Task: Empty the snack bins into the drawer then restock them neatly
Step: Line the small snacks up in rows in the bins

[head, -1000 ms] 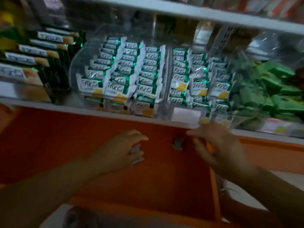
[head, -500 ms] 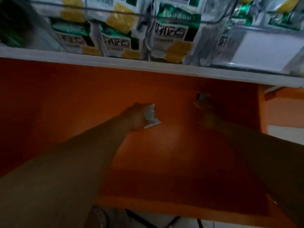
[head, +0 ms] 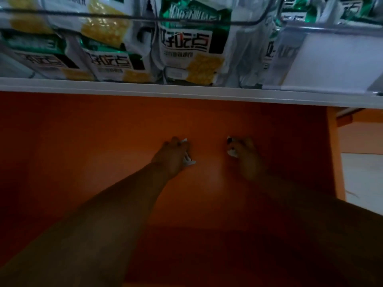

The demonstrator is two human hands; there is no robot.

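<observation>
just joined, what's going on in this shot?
A person reaches down with both arms to an orange drawer front under the white shelf. The left hand grips the small pale left handle; the right hand grips the right handle. No drawer interior shows, so it looks not yet pulled open. Above, the clear snack bins hold green-and-white snack packets, so emptying has not started.

We see a white shelf [head: 186, 91] running straight across, and the light here is dim. Towards its right end we make out an orange cabinet panel [head: 360, 135] in shadow, and below it a patch of pale floor [head: 362, 179], brighter than the rest.
</observation>
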